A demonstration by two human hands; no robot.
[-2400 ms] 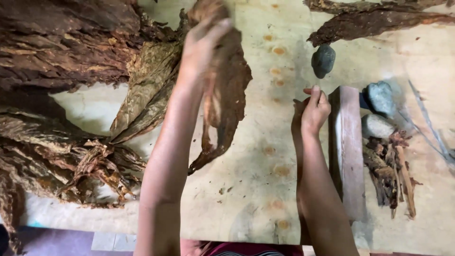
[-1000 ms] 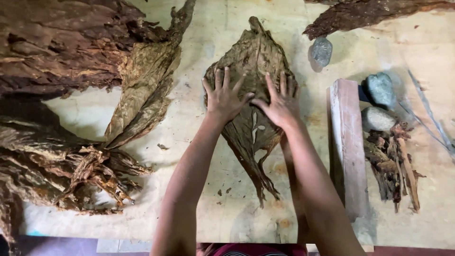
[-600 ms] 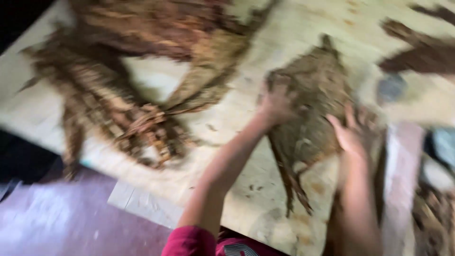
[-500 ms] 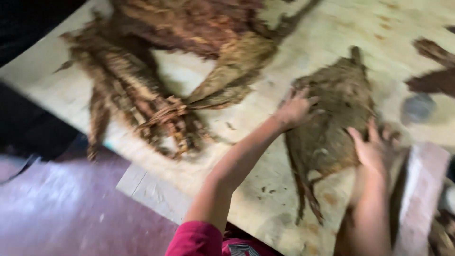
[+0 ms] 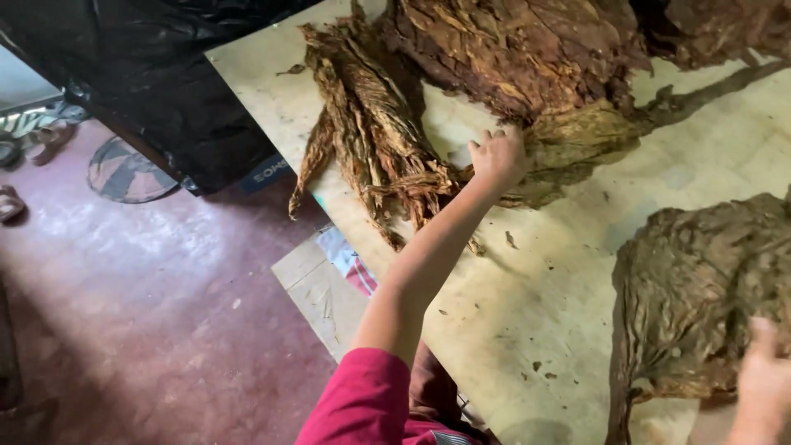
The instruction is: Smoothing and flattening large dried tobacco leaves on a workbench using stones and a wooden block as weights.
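Observation:
My left hand [image 5: 498, 155] reaches out over the pale wooden table [image 5: 544, 280] and rests on a tied bundle of dried brown leaves [image 5: 371, 140], next to an olive-brown leaf [image 5: 577, 148]; whether its fingers grip anything I cannot tell. A flattened dried leaf [image 5: 700, 288] lies spread at the right of the table. My right hand [image 5: 762, 387] shows only partly at the bottom right corner, fingers spread at the edge of that flattened leaf.
A large heap of dark brown leaves [image 5: 527, 49] fills the far side of the table. Black plastic sheeting [image 5: 165, 74] hangs at the left. Below lie a reddish floor [image 5: 140, 313], sandals [image 5: 33, 140] and a flat board [image 5: 317, 288].
The view has swung left toward the table's edge and floor. My left hand left the flattened leaf and reached over to the bundled leaves. My right hand stays by the flattened leaf.

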